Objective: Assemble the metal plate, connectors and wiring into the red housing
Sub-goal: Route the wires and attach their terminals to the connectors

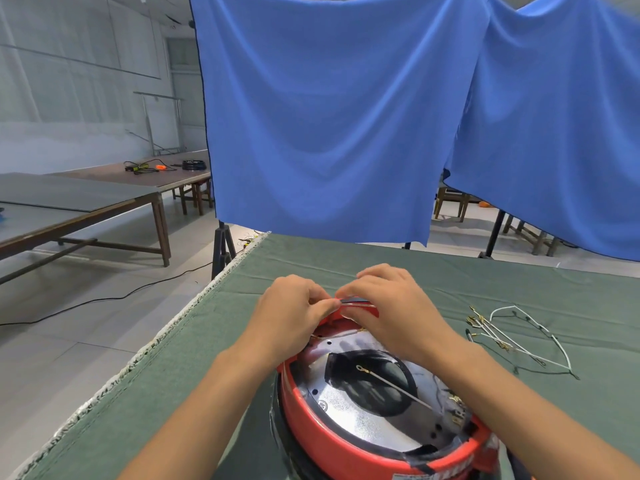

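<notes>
The round red plastic housing (349,441) lies open side up on the green cloth-covered table (214,341), directly beneath the person's forearms. Both hands work at its far rim. The left hand (289,308) has its fingers curled, pinching a thin wire at the rim; the right hand (388,306) has its fingers bent over the same edge, pressing on a small dark part (356,300) whose nature cannot be made out.

Inside the housing, below the wrists, sits the shiny round metal plate (349,414) with a large central opening, across which a thin white wire with a ring terminal (388,382) lies. Small brass connectors (456,408) cluster under the right forearm.

The housing looks rigid and fairly heavy, best steadied by its rim. The wires seem light and limp, with delicate terminals, so a pinch near the connector should serve best.

A loose bundle of white wires with brass terminals (512,336) lies on the cloth to the right of the right hand.
</notes>
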### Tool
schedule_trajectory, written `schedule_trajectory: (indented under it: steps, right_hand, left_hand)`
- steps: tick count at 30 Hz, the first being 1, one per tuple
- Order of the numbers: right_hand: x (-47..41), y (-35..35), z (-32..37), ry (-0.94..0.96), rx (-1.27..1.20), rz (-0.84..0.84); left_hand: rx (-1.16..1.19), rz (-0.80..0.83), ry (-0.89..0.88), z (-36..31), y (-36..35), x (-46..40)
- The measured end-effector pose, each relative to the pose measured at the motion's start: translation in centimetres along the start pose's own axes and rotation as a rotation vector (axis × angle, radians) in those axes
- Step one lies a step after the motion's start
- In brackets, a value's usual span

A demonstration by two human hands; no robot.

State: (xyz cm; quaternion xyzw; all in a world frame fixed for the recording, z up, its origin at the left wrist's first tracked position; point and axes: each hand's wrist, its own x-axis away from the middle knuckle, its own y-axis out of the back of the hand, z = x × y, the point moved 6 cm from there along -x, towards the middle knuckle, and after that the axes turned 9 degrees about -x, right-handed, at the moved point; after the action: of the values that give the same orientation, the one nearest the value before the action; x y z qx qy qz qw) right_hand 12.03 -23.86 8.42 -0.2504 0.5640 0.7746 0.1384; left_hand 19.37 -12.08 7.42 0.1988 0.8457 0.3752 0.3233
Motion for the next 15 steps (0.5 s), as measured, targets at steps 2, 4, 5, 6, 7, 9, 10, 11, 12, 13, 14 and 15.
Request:
schedule_trajectory:
  steps: [2, 4, 5, 6, 7, 9, 10, 11, 12, 13, 14, 15]
  right_hand:
    - [-0.3, -0.3, 0.0, -0.085, -0.173, 0.054]
    - [-0.6, -0.4, -0.2, -0.178, -0.339, 0.073]
    - [-0.6, -0.2, -0.2, -0.211, -0.426, 0.066]
    - [-0.7, -0.1, -0.2, -0.240, -0.509, 0.052]
    - [-0.6, 0.1, -0.2, -0.266, -0.574, 0.037]
    - [-0.5, 0.5, -0.2, -0.298, -0.635, 0.015]
    - [-0.4, 0.6, -0.1, -0.308, -0.638, 0.014]
    - [-0.4, 0.7, 0.0, -0.317, -0.641, 0.023]
    - [-0.4, 0.6, 0.0, -0.328, -0.655, 0.037]
    - [-0.3, 0.5, 0.1, -0.340, -0.681, 0.053]
    - [-0.3, 0.4, 0.2, -0.351, -0.710, 0.064]
    - [-0.2, 0.3, 0.2, -0.361, -0.739, 0.070]
  left_hand:
    - [0.040, 0.015, -0.015, -0.2, 0.0, -0.1]
    - [0.124, 0.026, -0.012, -0.2, 0.1, -0.2]
    - [0.170, 0.036, -0.011, -0.2, 0.3, -0.3]
    - [0.209, 0.040, -0.009, -0.2, 0.4, -0.2]
    - [0.240, 0.043, -0.007, -0.3, 0.7, -0.2]
    - [0.280, 0.059, -0.008, -0.4, 1.0, -0.2]
    - [0.290, 0.066, -0.007, -0.5, 1.0, -0.3]
    - [0.300, 0.066, -0.001, -0.4, 1.1, -0.2]
    - [0.314, 0.063, 0.010, -0.4, 1.1, -0.2]
    - [0.335, 0.062, 0.019, -0.4, 1.1, -0.2]
    - [0.356, 0.066, 0.024, -0.4, 1.2, -0.2]
    - [0.374, 0.076, 0.023, -0.4, 1.2, -0.1]
